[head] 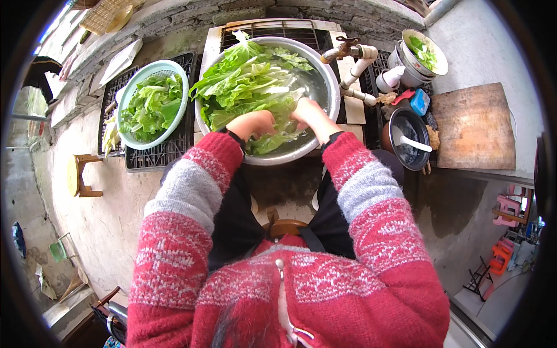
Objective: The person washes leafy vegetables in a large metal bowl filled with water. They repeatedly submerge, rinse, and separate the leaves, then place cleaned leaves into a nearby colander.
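Note:
A wide metal basin (335, 93) of water stands before me, heaped on its left and middle with leafy green vegetables (243, 82). Both my hands are in it, close together near the front rim. Curled fingers of my left hand (256, 122) grip a wet green leaf (280, 114). On the leaf's other side, my right hand (308, 112) holds it too, with the fingertips partly hidden by leaf and water. More leaf hangs below the hands into the water. Clear water shows along the basin's right side.
A brass tap (335, 53) on white pipe overhangs the basin's right rim. Left, a pale green colander (185, 98) of greens rests on a black crate (150, 161). Right are a dark pot (402, 154) with a white ladle (415, 142), stacked bowls (439, 52) and a wooden board (474, 126).

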`<move>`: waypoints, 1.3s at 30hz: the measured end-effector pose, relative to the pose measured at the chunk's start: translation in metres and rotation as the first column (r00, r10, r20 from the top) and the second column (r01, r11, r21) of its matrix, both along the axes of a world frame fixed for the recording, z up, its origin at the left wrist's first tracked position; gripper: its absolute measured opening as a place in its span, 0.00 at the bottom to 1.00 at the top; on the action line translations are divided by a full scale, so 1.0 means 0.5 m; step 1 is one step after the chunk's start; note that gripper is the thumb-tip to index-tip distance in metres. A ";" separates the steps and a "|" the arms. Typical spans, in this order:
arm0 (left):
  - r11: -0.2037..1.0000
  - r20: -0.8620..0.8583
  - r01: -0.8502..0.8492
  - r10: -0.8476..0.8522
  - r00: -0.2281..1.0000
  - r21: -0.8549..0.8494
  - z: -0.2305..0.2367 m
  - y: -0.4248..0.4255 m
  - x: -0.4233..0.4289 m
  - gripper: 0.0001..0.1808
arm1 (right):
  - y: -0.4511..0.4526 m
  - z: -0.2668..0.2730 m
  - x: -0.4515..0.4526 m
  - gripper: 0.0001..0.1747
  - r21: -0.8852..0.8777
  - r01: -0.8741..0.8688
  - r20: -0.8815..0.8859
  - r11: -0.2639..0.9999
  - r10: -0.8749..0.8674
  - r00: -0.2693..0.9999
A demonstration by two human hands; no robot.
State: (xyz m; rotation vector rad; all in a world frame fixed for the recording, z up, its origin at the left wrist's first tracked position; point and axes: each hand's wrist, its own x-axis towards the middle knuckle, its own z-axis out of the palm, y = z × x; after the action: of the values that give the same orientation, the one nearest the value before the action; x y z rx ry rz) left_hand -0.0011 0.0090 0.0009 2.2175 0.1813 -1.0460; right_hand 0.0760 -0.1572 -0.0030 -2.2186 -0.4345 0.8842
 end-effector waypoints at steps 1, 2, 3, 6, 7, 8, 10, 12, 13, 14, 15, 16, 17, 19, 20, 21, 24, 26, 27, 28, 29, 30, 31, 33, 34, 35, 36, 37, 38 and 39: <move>0.999 -0.046 -0.025 0.027 0.999 0.038 -0.007 -0.006 0.001 0.22 | 0.005 -0.006 -0.006 0.13 -0.043 -0.024 -0.015 0.999 0.024 1.000; 0.998 -0.002 -0.045 0.045 0.999 0.048 -0.009 -0.006 0.004 0.21 | 0.018 -0.008 -0.009 0.11 -0.112 -0.048 0.049 0.993 0.054 0.997; 0.996 0.041 -0.066 0.063 0.997 0.057 -0.008 -0.005 0.009 0.21 | 0.030 -0.007 -0.008 0.10 -0.200 -0.032 0.069 0.979 0.046 0.997; 0.956 0.094 -0.252 0.267 0.959 -0.151 0.016 0.012 0.018 0.19 | 0.019 0.026 0.015 0.06 0.365 0.231 -0.345 0.902 -0.100 0.933; 0.908 0.083 -0.329 0.360 0.929 -0.261 0.029 0.020 0.021 0.18 | 0.013 0.043 0.024 0.08 0.448 0.234 -0.343 0.863 -0.075 0.936; 0.839 0.058 -0.329 0.391 0.919 -0.434 0.043 0.028 0.023 0.17 | 0.003 0.062 0.035 0.09 0.467 0.207 -0.296 0.860 -0.068 0.953; 0.638 -0.017 -0.322 0.436 0.900 -0.700 0.071 0.038 0.024 0.15 | -0.011 0.094 0.044 0.10 0.477 0.157 -0.203 0.865 -0.065 0.977; 0.703 0.042 -0.299 0.423 0.905 -0.645 0.091 0.031 0.023 0.17 | -0.015 0.117 0.043 0.10 0.468 0.112 -0.103 0.877 -0.072 0.992; 0.733 0.075 -0.281 0.411 0.908 -0.620 0.099 0.025 0.022 0.17 | -0.013 0.123 0.039 0.09 0.511 0.099 -0.135 0.854 -0.033 0.990; 0.761 0.120 -0.222 0.365 0.923 -0.610 0.105 0.018 0.021 0.15 | -0.011 0.127 0.035 0.09 0.553 0.094 -0.160 0.828 -0.005 0.987; 0.747 0.134 -0.231 0.393 0.910 -0.623 0.109 0.009 0.021 0.15 | -0.011 0.130 0.032 0.09 0.581 0.095 -0.200 0.808 0.028 0.979; 0.730 0.161 -0.230 0.423 0.892 -0.644 0.112 0.001 0.019 0.15 | -0.010 0.131 0.032 0.03 0.540 0.039 -0.103 0.841 0.020 0.994; 0.731 0.173 -0.253 0.453 0.875 -0.634 0.116 -0.005 0.020 0.15 | -0.008 0.129 0.031 0.03 0.613 0.078 -0.128 0.786 0.001 0.992; 0.613 0.123 -0.299 0.549 0.827 -0.731 0.125 -0.008 0.021 0.12 | -0.007 0.122 0.036 0.03 0.723 0.185 -0.218 0.665 -0.034 0.975; 0.568 0.107 -0.311 0.584 0.805 -0.762 0.131 -0.006 0.023 0.11 | -0.007 0.118 0.040 0.02 0.797 0.246 -0.316 0.552 0.032 0.948; 0.522 0.091 -0.321 0.617 0.781 -0.790 0.137 -0.002 0.027 0.11 | -0.005 0.112 0.041 0.02 0.766 0.439 -0.475 0.469 -0.048 0.879; 0.326 -0.029 -0.388 0.733 0.680 -0.862 0.155 0.015 0.032 0.09 | 0.001 0.101 0.045 0.04 0.623 0.741 -0.732 0.251 -0.148 0.665; 0.144 -0.134 -0.397 0.792 0.595 -0.907 0.162 0.031 0.034 0.10 | 0.001 0.104 0.041 0.05 0.642 0.637 -0.660 0.427 -0.115 0.742; 0.046 -0.201 -0.402 0.810 0.551 -0.915 0.164 0.040 0.036 0.11 | 0.000 0.110 0.039 0.06 0.588 0.618 -0.640 0.521 -0.167 0.750; -0.016 -0.244 -0.402 0.817 0.523 -0.916 0.164 0.046 0.037 0.11 | -0.001 0.117 0.032 0.07 0.545 0.535 -0.598 0.646 -0.147 0.788; -0.080 -0.289 -0.408 0.827 0.482 -0.909 0.162 0.050 0.039 0.11 | -0.003 0.126 0.024 0.07 0.547 0.428 -0.584 0.719 -0.038 0.811; -0.098 -0.299 -0.399 0.823 0.482 -0.912 0.158 0.052 0.041 0.10 | -0.001 0.135 0.014 0.09 0.560 0.442 -0.647 0.701 0.036 0.762; -0.120 -0.308 -0.380 0.820 0.483 -0.917 0.154 0.051 0.044 0.10 | 0.003 0.144 0.005 0.10 0.542 0.469 -0.704 0.698 0.072 0.706; -0.128 -0.291 -0.341 0.825 0.485 -0.931 0.144 0.045 0.050 0.10 | 0.016 0.157 -0.010 0.11 0.529 0.458 -0.680 0.715 0.034 0.732; -0.112 -0.266 -0.323 0.833 0.484 -0.940 0.140 0.038 0.052 0.09 | 0.023 0.161 -0.014 0.12 0.573 0.427 -0.660 0.700 0.085 0.747; -0.100 -0.257 -0.334 0.845 0.468 -0.937 0.137 0.031 0.053 0.09 | 0.030 0.162 -0.016 0.13 0.516 0.414 -0.620 0.750 -0.006 0.785; -0.118 -0.257 -0.308 0.849 0.462 -0.944 0.136 0.024 0.054 0.08 | 0.039 0.160 -0.015 0.14 0.515 0.371 -0.569 0.773 -0.015 0.822; -0.120 -0.249 -0.293 0.854 0.457 -0.948 0.138 0.018 0.056 0.08 | 0.045 0.156 -0.013 0.16 0.509 0.328 -0.517 0.796 -0.023 0.856; -0.128 -0.254 -0.291 0.856 0.450 -0.948 0.140 0.012 0.056 0.08 | 0.051 0.152 -0.007 0.17 0.434 0.264 -0.419 0.861 -0.067 0.905; -0.139 -0.266 -0.302 0.859 0.438 -0.943 0.144 0.006 0.056 0.07 | 0.054 0.146 -0.005 0.17 0.538 0.151 -0.276 0.829 0.005 0.961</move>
State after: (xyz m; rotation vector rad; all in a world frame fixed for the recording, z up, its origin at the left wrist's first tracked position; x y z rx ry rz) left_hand 0.0268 0.0120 0.0727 0.7951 0.2698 0.1532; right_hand 0.0735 -0.1301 0.0701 -1.5450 -0.4096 0.8667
